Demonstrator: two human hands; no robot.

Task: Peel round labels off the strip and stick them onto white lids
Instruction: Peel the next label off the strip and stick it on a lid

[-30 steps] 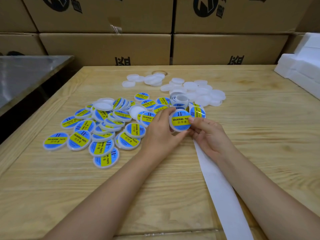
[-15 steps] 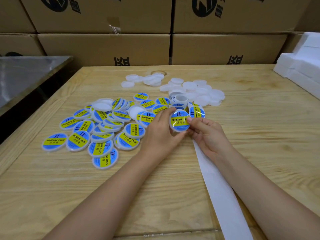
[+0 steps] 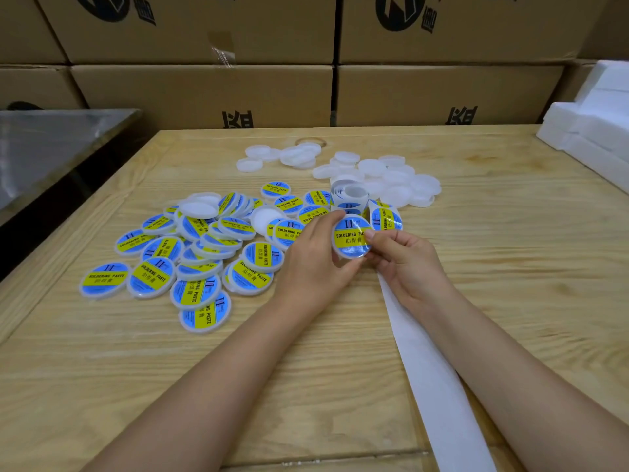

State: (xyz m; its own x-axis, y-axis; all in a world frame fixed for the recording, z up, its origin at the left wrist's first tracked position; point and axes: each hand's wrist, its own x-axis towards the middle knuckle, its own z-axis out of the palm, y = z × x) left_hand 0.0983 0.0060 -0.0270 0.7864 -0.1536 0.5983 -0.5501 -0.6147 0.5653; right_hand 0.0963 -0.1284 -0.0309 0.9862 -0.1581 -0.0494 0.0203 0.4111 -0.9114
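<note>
In the head view, both hands are working close together in the middle of the wooden surface (image 3: 510,267). The left hand (image 3: 316,264) is holding one white lid (image 3: 351,255) by its rim, with its fingers curling round the far edge. The right hand (image 3: 405,264) is pinching the same lid from the three o'clock side. Its thumb is pressing down on the blue and yellow label (image 3: 350,233) that is lying on top. The label is looking flat and in the middle, so I think the sticking on this lid is almost done.

The pile of done lids (image 3: 190,257) is lying at nine o'clock from the hands. The left hand is nearer to it, so that hand is the better one for setting this lid down there.

The bare lids (image 3: 391,180) are waiting at twelve to one o'clock, a little past the fingertips. The right hand is sitting a bit nearer to them.

The strip (image 3: 429,369) is running in one long line. It is starting at the roll (image 3: 350,195) at twelve o'clock, passing under the right hand, and going off toward five o'clock at the bottom edge. The next label (image 3: 386,219) seems to be sitting on the strip just beside the right hand's fingertips, at twelve o'clock, so the right hand is the closer one for peeling it.
</note>
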